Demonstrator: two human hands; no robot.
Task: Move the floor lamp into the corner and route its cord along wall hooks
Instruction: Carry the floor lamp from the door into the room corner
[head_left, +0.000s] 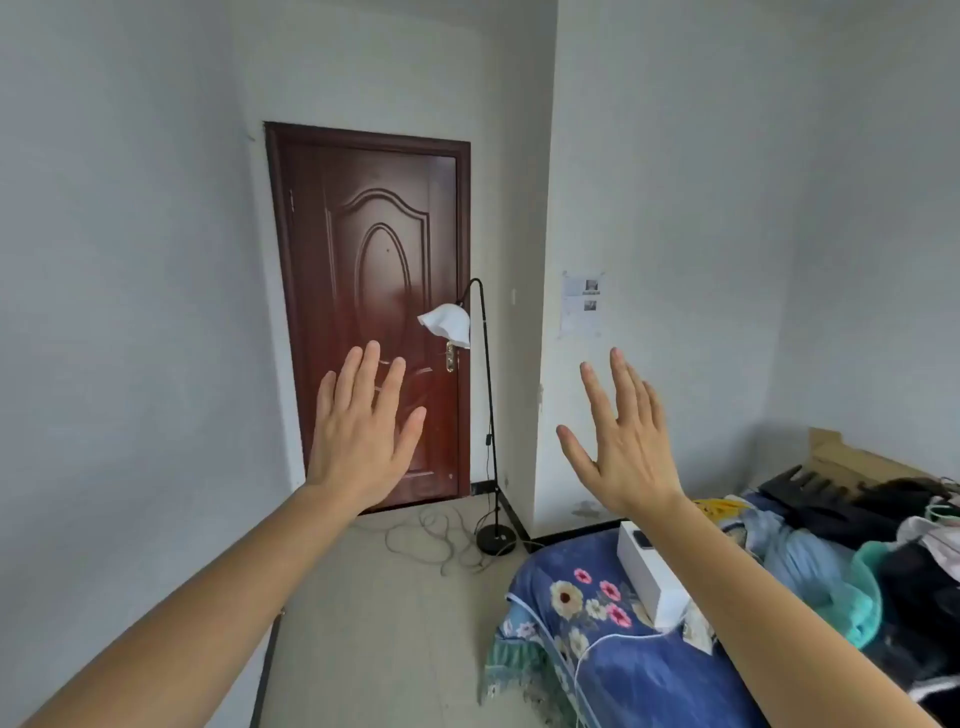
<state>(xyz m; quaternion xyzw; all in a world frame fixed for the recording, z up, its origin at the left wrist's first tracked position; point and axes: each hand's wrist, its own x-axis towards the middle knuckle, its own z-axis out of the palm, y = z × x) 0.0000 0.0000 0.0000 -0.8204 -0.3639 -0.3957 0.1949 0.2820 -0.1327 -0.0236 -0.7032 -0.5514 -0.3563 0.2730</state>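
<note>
A black floor lamp (488, 415) with a curved neck and a white flower-shaped shade (448, 323) stands upright on its round base (496, 539), beside the door and the wall's jutting corner. Its pale cord (436, 540) lies in loose loops on the tiled floor left of the base. My left hand (363, 431) and my right hand (621, 441) are both raised in front of me, palms forward and fingers spread. Neither touches anything, and the lamp is well beyond them. No wall hooks are visible.
A dark red door (374, 312) is shut at the end of the room. A bed with a blue flowered cover (613, 665) fills the right, carrying a white box (652, 577), clothes and a cardboard piece. A paper sheet (582, 304) is stuck on the right wall.
</note>
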